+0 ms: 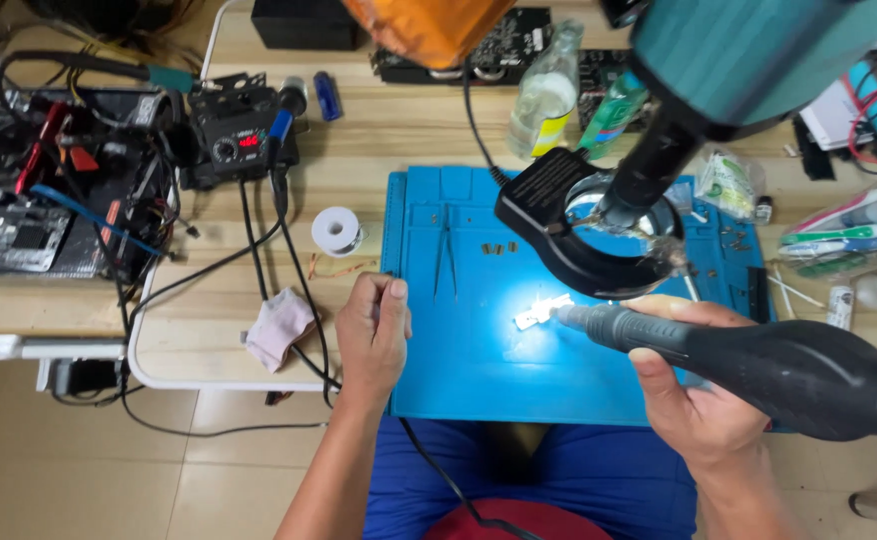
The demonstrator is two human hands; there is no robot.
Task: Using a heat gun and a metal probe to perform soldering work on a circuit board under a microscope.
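Handpiece of a dark grey rotary tool lies gripped in my right hand, fingers curled round its thick body, low in the right of the frame. Its slim tip points left at a small white part that sits in a bright pool of light on the blue mat, near the centre. I cannot tell whether tip and part touch.

Above them hangs a black ring lamp on the teal microscope, which crowds the upper right and hides part of the mat behind it. My left hand rests as a loose fist on the mat's left edge, thumb up, holding nothing I can see, with a black cable running just beside it over the worktop.

Further off, a pair of tweezers lies on the mat towards its top. A solder reel stands left of the mat, a pink cloth below it, and a black soldering station in the upper left. One clear bottle stands at the top centre.

The handpiece looks matte, tapering from a fat grip to a narrow nose.

One handpiece, one white part, one reel, one cloth, two hands.
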